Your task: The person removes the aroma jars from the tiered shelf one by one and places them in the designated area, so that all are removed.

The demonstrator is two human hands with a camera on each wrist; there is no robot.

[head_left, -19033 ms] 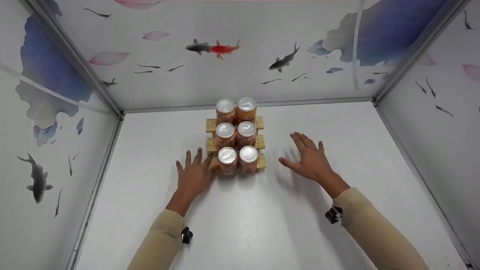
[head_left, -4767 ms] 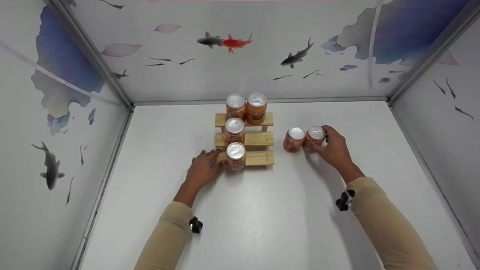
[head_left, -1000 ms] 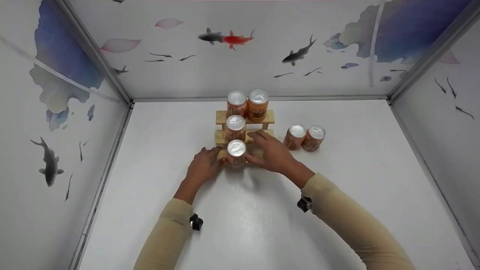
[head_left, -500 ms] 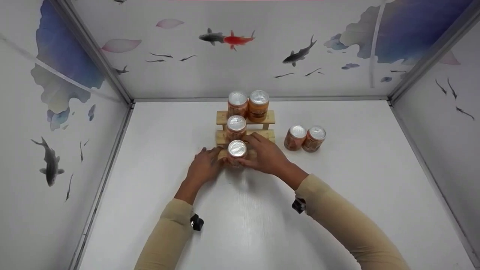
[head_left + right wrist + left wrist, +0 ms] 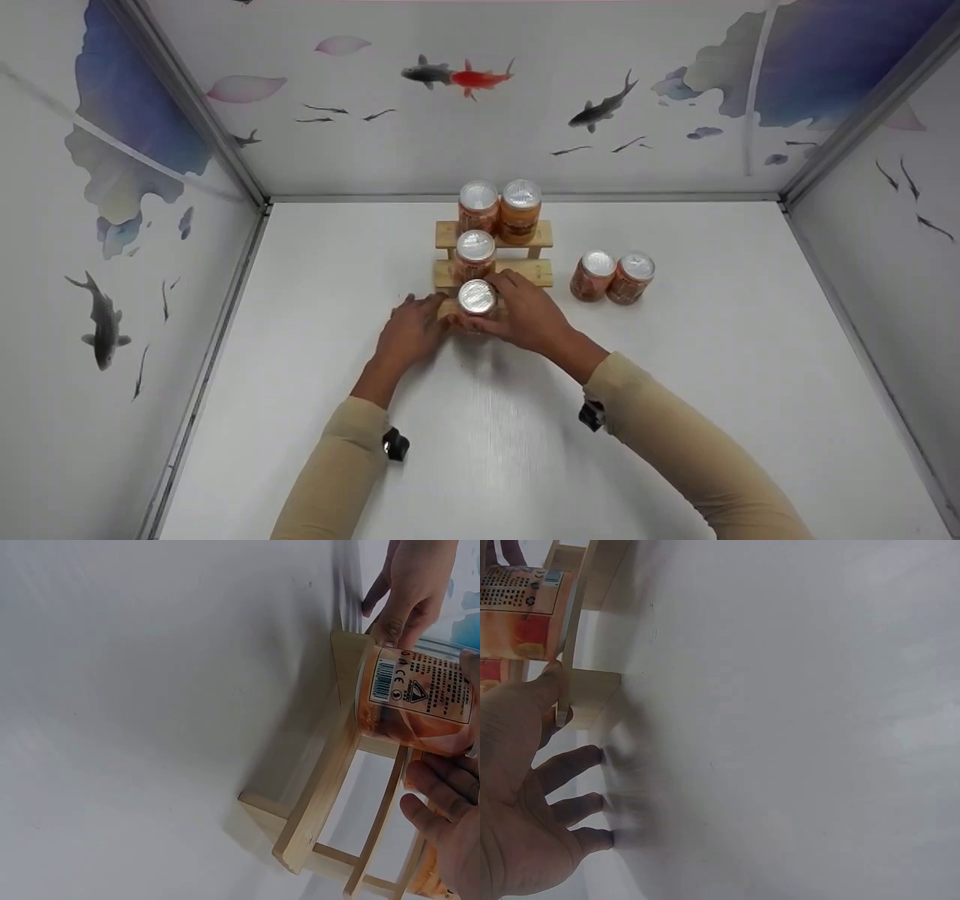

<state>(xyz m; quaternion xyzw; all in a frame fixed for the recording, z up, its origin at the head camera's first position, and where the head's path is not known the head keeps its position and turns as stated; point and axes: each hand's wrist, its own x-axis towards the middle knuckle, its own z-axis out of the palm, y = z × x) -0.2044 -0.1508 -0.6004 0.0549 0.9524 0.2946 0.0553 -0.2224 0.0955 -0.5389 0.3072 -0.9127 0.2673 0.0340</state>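
Note:
A three-step wooden rack [image 5: 534, 274] stands near the back of the table. My left hand [image 5: 409, 330] pinches the left end of its lowest step between thumb and index finger; in the left wrist view the other fingertips [image 5: 592, 802] touch the table. My right hand [image 5: 531, 313] grips the orange-labelled can [image 5: 477, 297] with a silver lid on that step. In the right wrist view this can [image 5: 412, 701] is upright on the step, with its label showing. Another can [image 5: 475, 251] stands on the middle step, two more cans [image 5: 519, 214] on the top one.
Right of the rack, two similar cans [image 5: 592, 276] stand side by side on the white table [image 5: 487, 450]. Printed panels [image 5: 337, 150] enclose the table at the back and both sides.
My right hand has moved slightly left and closed round the front can. Earlier, two cans went from the rack's right side to the table. My left hand keeps hold of the rack.

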